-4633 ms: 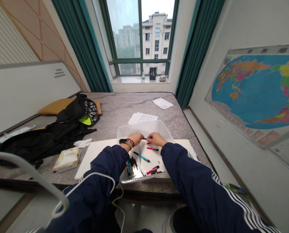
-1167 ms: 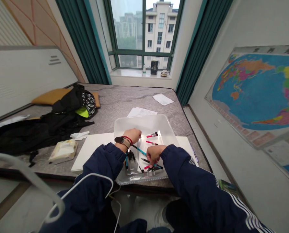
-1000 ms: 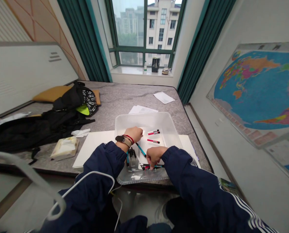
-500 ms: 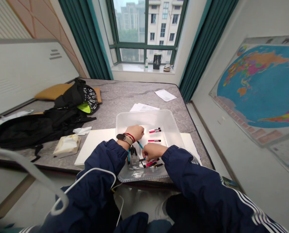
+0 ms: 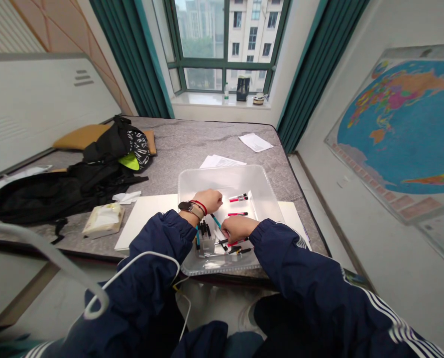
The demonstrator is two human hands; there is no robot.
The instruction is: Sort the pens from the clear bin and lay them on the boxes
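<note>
Grey-topped bench (image 5: 192,144) under a window; a black bag (image 5: 57,201) and a tissue packet (image 5: 103,220) sit toward its left side, clear of the work, while a white board (image 5: 147,219) lies along the near edge and carries a clear plastic tub (image 5: 222,179), placed within easy reach of both arms; a bunch of dark pens (image 5: 204,233) lies against the tub's near wall; the left hand (image 5: 207,200), wearing a watch (image 5: 184,205), is curled closed above a teal pen (image 5: 215,220), though any grip on it is hidden; the right hand (image 5: 239,227) bends down over loose pens (image 5: 237,242), its hold impossible to tell; two red-marked pens (image 5: 238,199) lie apart near the far wall.
</note>
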